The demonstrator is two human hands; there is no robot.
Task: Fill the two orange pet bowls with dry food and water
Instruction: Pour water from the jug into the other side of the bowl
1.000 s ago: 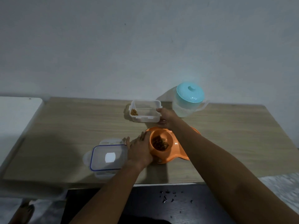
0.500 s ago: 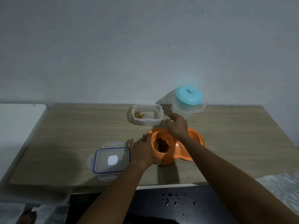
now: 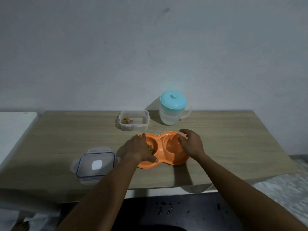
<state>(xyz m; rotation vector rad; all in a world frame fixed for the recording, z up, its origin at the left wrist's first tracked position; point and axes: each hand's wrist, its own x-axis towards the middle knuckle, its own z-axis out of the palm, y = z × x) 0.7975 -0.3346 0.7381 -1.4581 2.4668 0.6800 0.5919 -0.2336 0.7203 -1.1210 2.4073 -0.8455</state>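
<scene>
Head view: orange double bowl (image 3: 164,153) (kibble left)

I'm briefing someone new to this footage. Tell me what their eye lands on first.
The orange double pet bowl at the table's near middle, with the left hand over its food-filled left well and the right hand over the right well. Behind it stand a pitcher with a turquoise lid and a nearly empty clear container.

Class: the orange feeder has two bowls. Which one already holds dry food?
The left bowl, under the left hand, holds brown kibble. The right bowl, by the right hand, shows only bare orange plastic.
</scene>
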